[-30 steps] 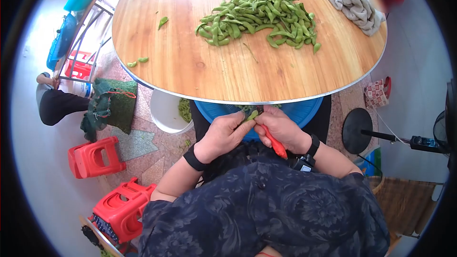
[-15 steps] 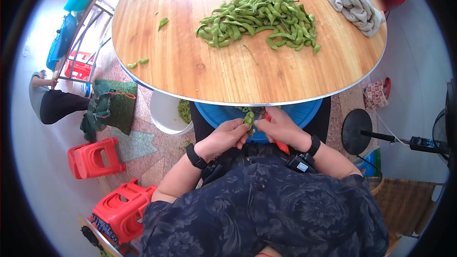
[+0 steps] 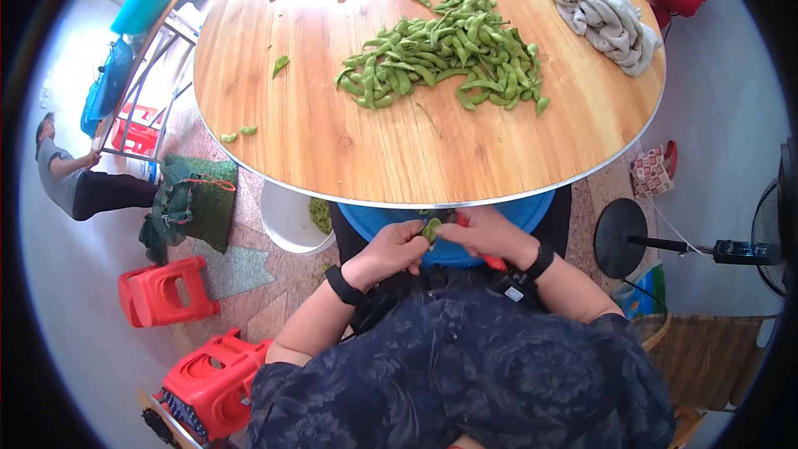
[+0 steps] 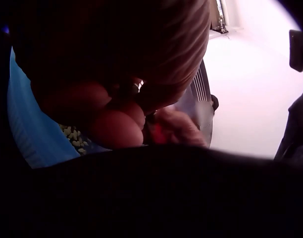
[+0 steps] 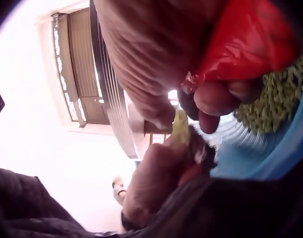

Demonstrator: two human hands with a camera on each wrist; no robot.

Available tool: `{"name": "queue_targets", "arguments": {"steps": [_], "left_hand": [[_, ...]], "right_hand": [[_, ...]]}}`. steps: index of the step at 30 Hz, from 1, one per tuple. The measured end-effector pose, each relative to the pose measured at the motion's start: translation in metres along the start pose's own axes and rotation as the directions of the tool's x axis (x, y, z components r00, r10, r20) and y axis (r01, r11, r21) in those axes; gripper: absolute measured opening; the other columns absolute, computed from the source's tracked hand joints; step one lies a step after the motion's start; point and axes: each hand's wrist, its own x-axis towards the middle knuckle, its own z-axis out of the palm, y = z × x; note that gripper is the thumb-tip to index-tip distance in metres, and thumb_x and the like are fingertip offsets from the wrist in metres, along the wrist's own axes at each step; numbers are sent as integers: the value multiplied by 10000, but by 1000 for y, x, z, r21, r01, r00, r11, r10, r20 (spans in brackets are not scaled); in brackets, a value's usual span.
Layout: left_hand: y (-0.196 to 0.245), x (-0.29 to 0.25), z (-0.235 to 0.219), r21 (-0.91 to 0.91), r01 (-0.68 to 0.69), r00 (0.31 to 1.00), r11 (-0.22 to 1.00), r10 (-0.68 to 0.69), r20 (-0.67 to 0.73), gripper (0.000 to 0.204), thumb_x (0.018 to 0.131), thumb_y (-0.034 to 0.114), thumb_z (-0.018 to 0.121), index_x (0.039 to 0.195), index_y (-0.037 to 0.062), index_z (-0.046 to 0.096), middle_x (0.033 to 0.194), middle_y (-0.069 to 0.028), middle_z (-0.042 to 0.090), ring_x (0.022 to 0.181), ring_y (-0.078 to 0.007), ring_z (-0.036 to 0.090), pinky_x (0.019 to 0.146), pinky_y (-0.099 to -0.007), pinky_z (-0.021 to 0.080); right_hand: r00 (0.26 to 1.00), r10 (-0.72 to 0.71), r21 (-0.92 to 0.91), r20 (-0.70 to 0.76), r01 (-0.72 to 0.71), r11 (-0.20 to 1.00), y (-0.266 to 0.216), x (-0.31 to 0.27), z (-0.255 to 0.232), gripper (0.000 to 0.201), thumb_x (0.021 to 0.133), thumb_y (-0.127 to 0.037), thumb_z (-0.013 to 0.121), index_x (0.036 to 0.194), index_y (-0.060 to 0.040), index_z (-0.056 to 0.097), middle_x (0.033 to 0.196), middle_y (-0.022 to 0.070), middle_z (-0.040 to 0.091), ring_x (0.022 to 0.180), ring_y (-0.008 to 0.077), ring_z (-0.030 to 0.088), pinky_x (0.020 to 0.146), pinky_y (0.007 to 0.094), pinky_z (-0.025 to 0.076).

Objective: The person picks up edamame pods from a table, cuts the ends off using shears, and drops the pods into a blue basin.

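Over the blue basin point(image 3: 366, 218), close to the table's edge, the two hands meet. My left hand point(image 3: 387, 251) pinches a green pod point(image 3: 430, 229) between thumb and fingers. In my right hand point(image 3: 490, 237) is a red-handled tool point(image 3: 494, 263), its handle under the curled fingers; the right wrist view shows the red handle point(image 5: 250, 42) large. There the right thumb is beside the pod point(image 5: 180, 130). The tool's working end cannot be made out. Shelled beans point(image 5: 273, 101) lie in the basin. The left wrist view is dark, with the left hand point(image 4: 112, 109) filling much of it.
A pile of pods point(image 3: 449, 54) and a grey cloth point(image 3: 605, 21) lie on the round wooden table point(image 3: 349, 162). At the left are a white bucket point(image 3: 283, 220), red stools point(image 3: 170, 291) and a person point(image 3: 66, 175). A fan stand point(image 3: 619, 239) is at the right.
The head view has tilted, so the table sits lower in it. The left hand has shifted slightly, still pinching a pod, and the right still grips the red handle. The person at the left has straightened.
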Motion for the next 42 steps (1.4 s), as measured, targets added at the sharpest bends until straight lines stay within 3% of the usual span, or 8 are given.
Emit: {"name": "queue_targets", "arguments": {"steps": [6, 14, 15, 22, 26, 29, 38, 42], "left_hand": [[-17, 33, 3, 48, -173, 982, 984, 176, -61, 240, 884, 100, 455, 1047, -21, 584, 826, -55, 616, 776, -123, 594, 675, -248, 465], [-14, 31, 11, 413, -625, 716, 663, 697, -36, 317, 909, 140, 549, 1151, -65, 544, 1046, -170, 641, 1017, -225, 584, 893, -326, 446], [-17, 26, 5, 488, -335, 922, 806, 386, -6, 274, 930, 180, 562, 1082, -48, 560, 961, -128, 635, 934, -186, 578, 828, -313, 460], [-33, -52, -40, 10, -336, 862, 942, 312, -399, 228, 942, 83, 532, 1144, -21, 549, 969, -55, 603, 791, -115, 592, 706, -243, 500], [-86, -81, -111, 296, -315, 540, 901, 427, -725, 451, 908, 104, 579, 1308, -51, 438, 1183, -135, 557, 1021, -230, 573, 906, -330, 455], [-99, -90, -131, 816, 259, 180, 516, 805, -566, 498, 900, 117, 584, 1333, -66, 419, 1211, -167, 529, 1048, -239, 555, 906, -358, 445], [-13, -72, -32, 104, -549, 738, 829, 539, -406, 255, 916, 30, 555, 1162, -33, 560, 972, -77, 655, 890, -119, 618, 788, -253, 488], [46, -55, 0, -121, -530, 846, 839, 514, -141, 275, 980, 119, 474, 1213, -26, 499, 1070, -96, 639, 950, -167, 628, 790, -270, 492]], "right_hand": [[930, -363, -89, -61, 357, 930, 5, -1, 6, 191, 884, -122, 520, 1011, 11, 571, 639, 33, 539, 463, 91, 500, 436, 254, 416], [983, -105, -145, -151, 83, 986, 3, -14, -3, 238, 894, -183, 540, 1009, 23, 575, 746, 170, 617, 680, 308, 617, 620, 387, 485], [975, -190, -264, -111, 155, 952, 4, -16, -2, 249, 898, -202, 543, 991, 26, 574, 769, 208, 621, 743, 367, 627, 651, 414, 486], [877, -481, -493, -4, 417, 763, -58, -60, -48, 175, 856, -167, 589, 901, -23, 499, 705, 190, 552, 666, 376, 595, 592, 412, 479], [707, -533, -714, -465, 56, 697, -84, -43, -121, 191, 872, -181, 569, 879, -9, 487, 684, 199, 558, 643, 371, 580, 578, 406, 457], [704, -499, -738, -506, -55, 672, -84, -18, -135, 225, 862, -183, 581, 853, 2, 453, 707, 214, 569, 676, 389, 582, 599, 431, 456], [723, -528, -777, -446, -19, 630, -78, -24, -118, 214, 842, -94, 594, 996, -11, 472, 832, 166, 603, 625, 319, 601, 559, 360, 491], [907, -217, 309, -362, 336, 890, -97, -40, -53, 330, 891, -58, 605, 1192, -69, 472, 912, 19, 600, 520, 27, 489, 435, 174, 391]]}}
